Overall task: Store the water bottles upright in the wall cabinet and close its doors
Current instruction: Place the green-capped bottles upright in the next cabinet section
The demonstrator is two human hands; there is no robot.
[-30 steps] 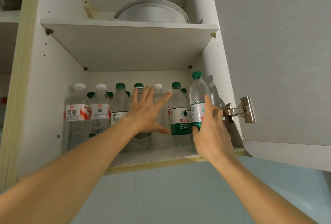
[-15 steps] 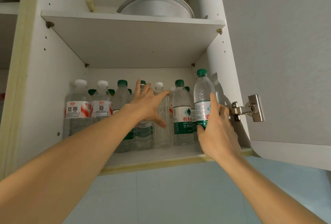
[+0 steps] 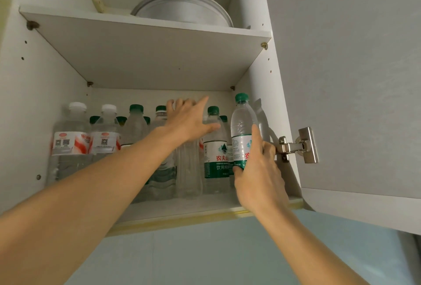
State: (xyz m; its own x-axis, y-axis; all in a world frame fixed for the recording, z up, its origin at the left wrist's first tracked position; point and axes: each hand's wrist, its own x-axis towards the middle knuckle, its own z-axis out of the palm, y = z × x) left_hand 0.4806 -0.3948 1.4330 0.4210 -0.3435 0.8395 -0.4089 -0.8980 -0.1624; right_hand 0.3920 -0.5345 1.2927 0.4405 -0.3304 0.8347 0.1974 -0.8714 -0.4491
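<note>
Several water bottles stand upright on the lower shelf (image 3: 182, 207) of the open wall cabinet. Two at the left (image 3: 70, 141) have white caps and red-and-white labels; the others have green caps. My right hand (image 3: 257, 175) grips a green-capped bottle (image 3: 242, 129) at the shelf's right end, holding it upright and raised above its neighbours. My left hand (image 3: 189, 118) reaches in with fingers spread and rests on the tops of the bottles in the middle of the row, beside another green-label bottle (image 3: 215, 148).
The right cabinet door (image 3: 353, 79) stands open, its metal hinge (image 3: 298, 145) just right of my right hand. A round pale dish (image 3: 182, 9) sits on the upper shelf (image 3: 145, 50). A pale blue wall (image 3: 205, 252) lies below the cabinet.
My left hand has moved up and deeper, from in front of the middle bottles onto their tops. My right hand keeps its grip on the green-capped bottle at the right end.
</note>
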